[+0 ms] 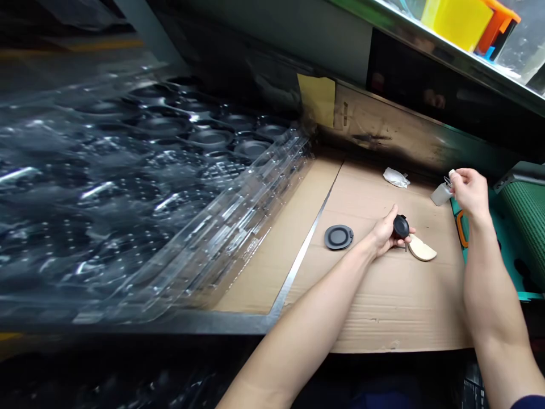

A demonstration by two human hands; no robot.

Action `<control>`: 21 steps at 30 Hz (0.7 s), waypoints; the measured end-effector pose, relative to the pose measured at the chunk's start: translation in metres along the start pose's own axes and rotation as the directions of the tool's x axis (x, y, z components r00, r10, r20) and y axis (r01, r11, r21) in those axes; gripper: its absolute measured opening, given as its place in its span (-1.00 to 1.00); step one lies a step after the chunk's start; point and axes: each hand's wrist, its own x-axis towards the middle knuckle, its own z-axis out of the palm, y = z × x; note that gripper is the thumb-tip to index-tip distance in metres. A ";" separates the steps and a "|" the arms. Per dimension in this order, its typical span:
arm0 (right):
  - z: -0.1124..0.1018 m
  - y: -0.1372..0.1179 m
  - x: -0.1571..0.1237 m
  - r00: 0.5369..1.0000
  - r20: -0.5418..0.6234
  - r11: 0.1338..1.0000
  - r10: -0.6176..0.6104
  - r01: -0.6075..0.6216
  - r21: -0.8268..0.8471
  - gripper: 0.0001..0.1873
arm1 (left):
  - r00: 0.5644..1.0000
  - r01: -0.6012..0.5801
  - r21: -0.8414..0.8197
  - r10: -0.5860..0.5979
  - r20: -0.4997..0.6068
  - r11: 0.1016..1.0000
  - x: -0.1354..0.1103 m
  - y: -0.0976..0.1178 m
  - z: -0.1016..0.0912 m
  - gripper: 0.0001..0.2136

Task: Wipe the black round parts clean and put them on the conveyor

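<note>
At four o'clock, the edge of a dark navy sleeve (532, 403) meets the bare right forearm (494, 278). The left forearm (306, 324), left hand (384, 232) and right hand (472, 193) are uncovered too.

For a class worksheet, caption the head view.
Left hand holding a round black part, right hand beside a whitish bottle.

I had my L hand (384, 234) cupped, thumb (392, 213) pointing fwd; R hand (472, 190) was farther rt., fingers (457, 180) pinched tog.

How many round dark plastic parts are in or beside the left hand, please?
2: one round black part in the left hand, one round dark-grey part on brown cardboard.
</note>
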 end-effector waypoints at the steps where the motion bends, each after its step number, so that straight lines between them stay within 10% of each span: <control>1: 0.006 -0.009 -0.022 0.998 0.060 0.993 -0.010 0.003 0.116 -0.50 | 1.000 -0.012 0.014 0.012 -0.018 1.000 0.000 0.001 -0.001 -0.44; 8: 0.050 -0.035 -0.127 0.942 0.266 0.962 -0.207 0.145 0.232 -0.66 | 0.995 -0.096 0.175 0.098 -0.004 0.980 0.000 -0.003 -0.003 -0.34; 21: 0.041 -0.012 -0.129 0.854 0.371 0.930 -0.364 0.355 0.096 -0.73 | 0.952 -0.157 0.638 0.288 -0.107 0.754 -0.010 -0.017 0.011 -0.31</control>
